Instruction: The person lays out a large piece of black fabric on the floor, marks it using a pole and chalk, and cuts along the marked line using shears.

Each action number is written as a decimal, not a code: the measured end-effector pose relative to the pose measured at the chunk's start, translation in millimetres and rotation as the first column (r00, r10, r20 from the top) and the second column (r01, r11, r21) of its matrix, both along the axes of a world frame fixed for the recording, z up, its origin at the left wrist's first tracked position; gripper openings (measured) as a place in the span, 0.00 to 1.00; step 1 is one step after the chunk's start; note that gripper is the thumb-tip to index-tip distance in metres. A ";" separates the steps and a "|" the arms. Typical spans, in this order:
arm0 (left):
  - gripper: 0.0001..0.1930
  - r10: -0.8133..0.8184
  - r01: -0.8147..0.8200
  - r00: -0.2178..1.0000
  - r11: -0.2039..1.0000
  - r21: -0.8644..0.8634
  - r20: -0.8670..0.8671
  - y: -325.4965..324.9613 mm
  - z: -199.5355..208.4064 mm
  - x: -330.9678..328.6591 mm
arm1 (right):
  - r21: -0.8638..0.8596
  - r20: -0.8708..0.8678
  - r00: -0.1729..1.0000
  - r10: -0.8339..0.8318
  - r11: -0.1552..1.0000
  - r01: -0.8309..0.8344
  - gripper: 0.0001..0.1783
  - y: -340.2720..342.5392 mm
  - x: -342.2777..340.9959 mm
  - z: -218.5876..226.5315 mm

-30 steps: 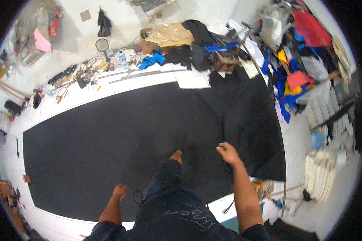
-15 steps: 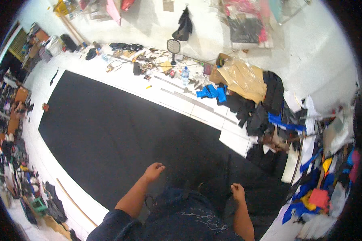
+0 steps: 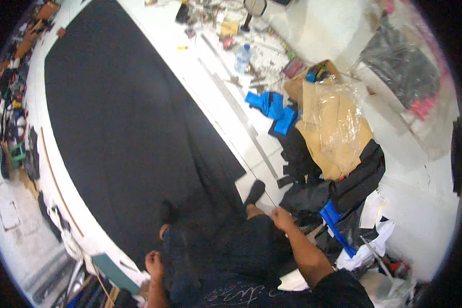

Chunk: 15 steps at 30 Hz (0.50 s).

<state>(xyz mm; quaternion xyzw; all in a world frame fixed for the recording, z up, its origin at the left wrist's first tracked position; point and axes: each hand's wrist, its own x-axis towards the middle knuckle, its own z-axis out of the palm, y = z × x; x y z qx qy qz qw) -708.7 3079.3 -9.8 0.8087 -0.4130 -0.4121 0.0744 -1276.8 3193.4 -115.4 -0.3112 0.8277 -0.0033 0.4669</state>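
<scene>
A large black sheet of fabric (image 3: pixel 118 102) lies spread over the white tiled floor, with shallow folds near my feet. My left hand (image 3: pixel 154 264) hangs over its near edge, beside my leg, fingers curled and nothing seen in them. To the right, my right hand (image 3: pixel 283 219) is held above the floor near my right foot (image 3: pixel 255 192), which wears a dark covering and stands on the tiles past the fabric's edge. Its fingers are bent together; whether they pinch anything is too blurred to tell. My other foot (image 3: pixel 166 211) is on the fabric.
Long metal rulers (image 3: pixel 236 110) lie beside the fabric, near a water bottle (image 3: pixel 243 58) and blue cloth (image 3: pixel 274 110). Brown paper under clear plastic (image 3: pixel 336 126) tops a heap of black cloth (image 3: pixel 357 172) at the right. A thin wooden stick (image 3: pixel 59 179) lies at the left.
My view has turned to the right, and the fabric now stretches toward the upper left. My right foot now shows on the tiles. My left hand has dropped back beside my leg.
</scene>
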 end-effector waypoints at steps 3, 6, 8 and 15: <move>0.15 -0.123 0.129 0.992 0.976 0.177 -0.043 29.3 69.6 -145.6 | 0.009 -0.034 0.999 0.035 0.999 -0.035 0.16 0.4 -37.2 -32.7; 0.16 -0.077 0.091 0.995 0.965 0.246 -0.068 45.7 86.7 -211.3 | -0.052 0.214 0.972 0.099 0.995 -0.090 0.17 -7.5 -33.2 -36.5; 0.16 -0.020 0.049 0.993 0.966 0.253 -0.114 65.3 60.3 -237.3 | 0.017 0.310 0.947 0.085 0.995 -0.095 0.18 -0.6 -32.9 -69.8; 0.23 -0.197 0.269 0.954 0.896 0.354 -0.226 190.0 -78.5 -354.1 | 0.143 0.398 0.857 0.326 0.901 -0.409 0.21 -20.8 -14.9 -158.8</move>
